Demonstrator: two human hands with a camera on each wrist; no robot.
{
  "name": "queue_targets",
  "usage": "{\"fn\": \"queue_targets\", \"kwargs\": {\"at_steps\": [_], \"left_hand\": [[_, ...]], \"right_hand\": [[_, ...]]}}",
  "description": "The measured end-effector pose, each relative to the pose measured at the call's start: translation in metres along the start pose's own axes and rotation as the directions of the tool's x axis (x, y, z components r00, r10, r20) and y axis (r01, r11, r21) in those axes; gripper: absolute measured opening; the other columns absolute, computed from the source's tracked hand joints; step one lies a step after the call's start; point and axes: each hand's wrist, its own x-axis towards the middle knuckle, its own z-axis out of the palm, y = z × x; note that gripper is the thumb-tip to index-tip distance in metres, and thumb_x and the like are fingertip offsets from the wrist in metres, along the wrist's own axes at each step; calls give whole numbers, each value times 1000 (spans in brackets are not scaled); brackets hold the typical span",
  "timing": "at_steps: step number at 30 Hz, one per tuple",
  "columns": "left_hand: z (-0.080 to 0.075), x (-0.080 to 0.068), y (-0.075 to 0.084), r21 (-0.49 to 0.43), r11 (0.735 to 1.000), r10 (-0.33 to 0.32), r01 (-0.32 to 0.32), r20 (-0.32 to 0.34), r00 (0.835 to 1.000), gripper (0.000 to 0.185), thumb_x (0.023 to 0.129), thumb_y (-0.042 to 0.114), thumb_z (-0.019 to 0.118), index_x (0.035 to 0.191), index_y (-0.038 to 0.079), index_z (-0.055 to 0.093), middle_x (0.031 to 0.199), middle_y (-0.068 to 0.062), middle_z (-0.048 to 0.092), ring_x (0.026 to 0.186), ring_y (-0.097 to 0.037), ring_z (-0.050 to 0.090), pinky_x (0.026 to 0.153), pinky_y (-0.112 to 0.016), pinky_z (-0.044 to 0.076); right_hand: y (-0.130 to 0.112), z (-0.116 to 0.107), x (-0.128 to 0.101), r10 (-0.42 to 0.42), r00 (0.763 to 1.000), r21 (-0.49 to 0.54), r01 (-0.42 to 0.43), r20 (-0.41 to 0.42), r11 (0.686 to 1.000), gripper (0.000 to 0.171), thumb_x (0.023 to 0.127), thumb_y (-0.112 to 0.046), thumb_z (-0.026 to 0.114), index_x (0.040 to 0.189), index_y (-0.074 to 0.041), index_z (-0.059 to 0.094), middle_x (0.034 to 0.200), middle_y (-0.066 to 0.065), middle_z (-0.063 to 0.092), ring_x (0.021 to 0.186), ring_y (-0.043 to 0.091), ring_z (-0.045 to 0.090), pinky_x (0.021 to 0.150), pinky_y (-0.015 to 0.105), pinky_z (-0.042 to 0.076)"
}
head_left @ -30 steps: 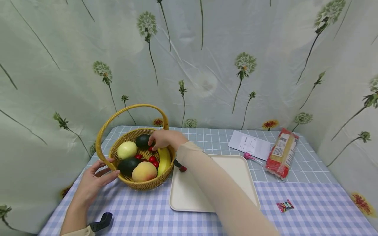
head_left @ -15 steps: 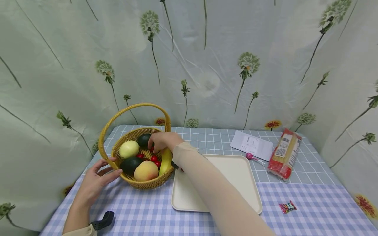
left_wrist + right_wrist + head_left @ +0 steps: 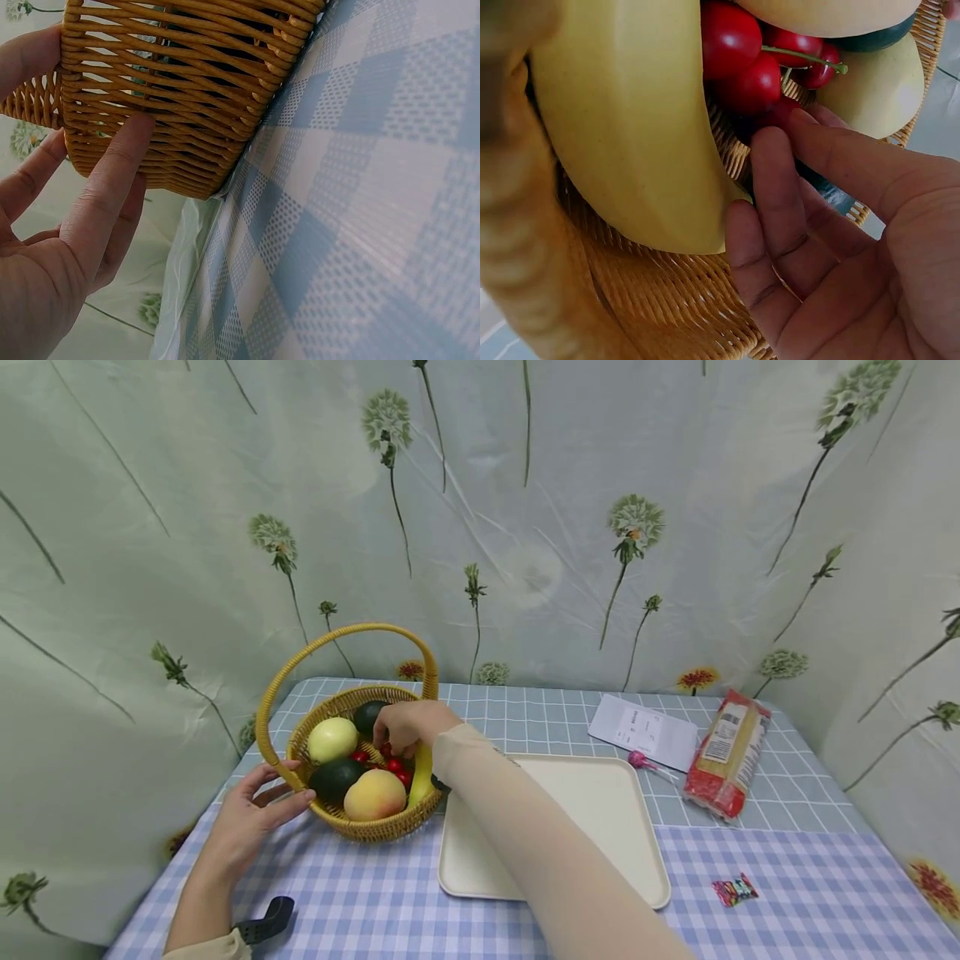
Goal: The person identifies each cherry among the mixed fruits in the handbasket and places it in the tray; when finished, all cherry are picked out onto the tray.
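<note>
Yellow-brown wicker basket (image 3: 375, 832) of fruit; clock positions take it as the dial, twelve farthest from the viewer. At eight o'clock the left hand (image 3: 247, 818) rests spread, fairly straight fingers against it, near one foot of the handle (image 3: 375, 627). Inside lie a pale green apple-like fruit (image 3: 333, 740) at ten and a peach (image 3: 375, 795) near six. At two the right hand (image 3: 408, 725) reaches in, thumb and forefinger narrowed on a cherry (image 3: 780, 111) beside other cherries (image 3: 731, 37); a banana (image 3: 422, 783) lies at four. Progress, as judged: the pinch seems made, but the cherry is within the basket, not yet lifted out. Toward four o'clock sits a cream tray (image 3: 600, 802), partly hidden by the right sleeve (image 3: 547, 860); toward three, a lollipop (image 3: 637, 759), a white labelled card (image 3: 667, 739) and a packet of apparent spaghetti (image 3: 723, 760). Surface: blue gingham cloth (image 3: 367, 893) nearest, grey gridded cloth (image 3: 517, 714) beyond. Room: pale green curtain (image 3: 525, 568) printed with dandelions.
</note>
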Motion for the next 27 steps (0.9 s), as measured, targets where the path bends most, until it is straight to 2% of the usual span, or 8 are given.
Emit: {"fn": "queue_targets", "kwargs": {"at_steps": [9, 14, 17, 21, 27], "left_hand": [[1, 1, 1, 6, 1000, 14, -14, -1, 1000, 57, 95, 26, 85, 144, 18, 59, 138, 23, 48, 119, 6, 52, 88, -18, 56], [1, 2, 1, 12, 1000, 17, -17, -3, 1000, 58, 95, 27, 85, 145, 18, 59, 139, 22, 48, 119, 6, 52, 88, -17, 55], [1, 1, 1, 16, 1000, 16, -16, -3, 1000, 57, 95, 28, 85, 145, 18, 59, 139, 22, 48, 120, 5, 51, 88, -17, 55], [0, 0, 1, 22, 1000, 7, -7, -5, 1000, 57, 95, 29, 86, 144, 19, 59, 139, 22, 48, 121, 2, 50, 89, -17, 54], [1, 0, 0, 23, 1000, 5, -4, -11, 1000, 57, 95, 29, 85, 144, 18, 59, 140, 19, 49, 123, 0, 49, 89, -17, 54]], "right_hand": [[1, 1, -4, -2, 1000, 73, 2, 8, 997, 28, 105, -7, 65, 127, -22, 74, 109, -2, 74, 93, 11, 68, 73, 22, 54], [-1, 1, -5, -4, 999, -38, 2, -41, 999, 31, 102, -4, 64, 121, -25, 77, 99, -6, 70, 90, 10, 59, 68, 23, 49], [-2, 2, -6, 0, 998, -105, -7, -59, 994, 32, 102, -4, 64, 121, -26, 78, 103, -9, 66, 91, 10, 54, 68, 23, 46], [-2, 4, -5, 6, 998, -137, -15, -66, 990, 33, 102, -4, 65, 124, -26, 77, 112, -9, 64, 95, 12, 53, 69, 24, 45], [-1, 8, -2, -18, 993, -187, -5, -121, 982, 24, 101, -6, 71, 117, -23, 77, 108, -7, 66, 93, 12, 55, 73, 25, 47]]}}
